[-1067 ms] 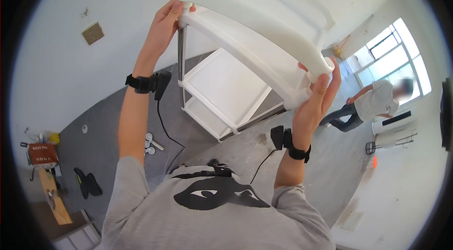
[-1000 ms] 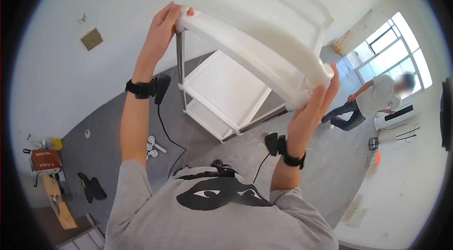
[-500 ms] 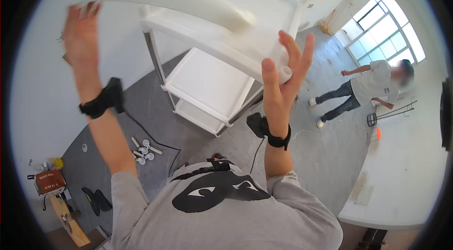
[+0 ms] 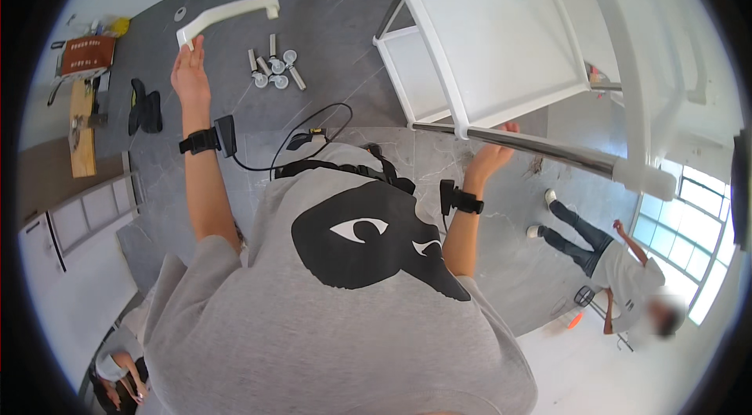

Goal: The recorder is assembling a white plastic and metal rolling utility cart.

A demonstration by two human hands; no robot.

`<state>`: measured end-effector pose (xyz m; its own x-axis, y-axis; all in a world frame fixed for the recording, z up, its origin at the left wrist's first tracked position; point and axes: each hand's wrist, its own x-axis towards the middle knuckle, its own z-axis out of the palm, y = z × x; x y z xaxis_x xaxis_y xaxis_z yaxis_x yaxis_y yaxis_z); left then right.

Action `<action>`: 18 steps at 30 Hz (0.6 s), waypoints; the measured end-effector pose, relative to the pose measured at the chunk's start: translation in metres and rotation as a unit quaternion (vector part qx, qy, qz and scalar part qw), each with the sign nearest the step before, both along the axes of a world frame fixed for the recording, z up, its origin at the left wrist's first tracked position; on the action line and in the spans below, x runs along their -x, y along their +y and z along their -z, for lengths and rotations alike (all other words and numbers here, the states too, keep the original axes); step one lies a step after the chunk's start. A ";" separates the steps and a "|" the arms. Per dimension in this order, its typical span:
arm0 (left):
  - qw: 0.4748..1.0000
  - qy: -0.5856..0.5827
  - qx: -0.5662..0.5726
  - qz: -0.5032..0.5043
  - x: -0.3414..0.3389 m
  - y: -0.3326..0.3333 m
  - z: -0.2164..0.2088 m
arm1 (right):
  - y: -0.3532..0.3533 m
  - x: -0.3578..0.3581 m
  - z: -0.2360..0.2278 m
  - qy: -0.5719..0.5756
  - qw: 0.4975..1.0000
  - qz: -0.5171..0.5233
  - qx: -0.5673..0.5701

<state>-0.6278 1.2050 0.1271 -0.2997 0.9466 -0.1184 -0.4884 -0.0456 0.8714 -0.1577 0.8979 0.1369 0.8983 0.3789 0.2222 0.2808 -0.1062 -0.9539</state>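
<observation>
A white curved plastic handle (image 4: 231, 10) is raised to the far left, over the grey floor. My left hand (image 4: 192, 74) has its fingers closed on the near end of it. On the right stands a white tiered cart (image 4: 501, 47) with metal posts. My right hand (image 4: 489, 162) is at its near metal post (image 4: 540, 150). The post hides part of the fingers, while the fingertips show just beyond it; whether they grip the post is unclear. Several casters (image 4: 278, 67) with pale cylindrical stems lie on the floor to the right of the handle.
A cable (image 4: 329, 107) loops beside my left wrist. Dark shoes (image 4: 144, 108), a wooden plank (image 4: 82, 129) and a reddish-brown box (image 4: 88, 56) are at the left. One person (image 4: 627, 266) stands at the right; another (image 4: 117, 360) is at the lower left.
My left hand has carried the handle from above the cart down to the left, over the floor. My right hand has gone from above the cart's corner to its post. The view has turned left.
</observation>
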 end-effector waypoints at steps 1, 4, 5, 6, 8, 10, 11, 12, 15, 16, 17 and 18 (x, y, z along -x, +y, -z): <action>1.000 0.006 0.016 0.002 0.004 -0.005 0.008 | -0.003 -0.003 0.016 0.001 1.000 -0.003 0.002; 0.999 -0.015 0.030 0.001 0.023 -0.021 0.038 | -0.006 0.007 0.032 0.089 0.995 -0.050 -0.005; 0.999 -0.044 0.019 0.005 0.028 -0.020 0.049 | -0.003 0.010 0.035 0.090 0.994 -0.055 -0.004; 0.999 -0.043 0.018 0.000 0.035 -0.016 0.064 | -0.002 0.011 0.040 0.085 0.994 -0.058 0.018; 0.983 -0.170 0.059 -0.034 0.050 -0.008 0.100 | -0.002 0.009 0.049 0.082 0.994 -0.066 0.040; 0.972 -0.202 0.109 -0.049 0.054 0.002 0.130 | -0.003 0.008 0.059 0.166 0.970 -0.083 0.160; 0.957 -0.233 0.159 -0.059 0.055 0.007 0.145 | -0.002 0.007 0.067 0.167 0.971 -0.081 0.152; 0.959 -0.231 0.154 -0.063 0.071 0.009 0.165 | 0.002 0.007 0.079 0.128 0.962 -0.163 0.176; 0.948 -0.288 0.132 -0.010 0.061 0.030 0.181 | -0.008 0.004 0.131 0.084 0.970 -0.189 0.126; 0.929 -0.350 0.122 0.012 0.052 0.028 0.179 | -0.004 0.001 0.140 0.075 0.981 -0.168 0.067; 0.904 -0.411 0.116 0.034 0.047 0.023 0.174 | -0.003 -0.003 0.137 0.069 0.987 -0.134 0.048; 0.913 -0.372 0.119 0.119 0.015 0.013 0.156 | -0.010 -0.010 0.134 0.061 0.974 -0.139 0.169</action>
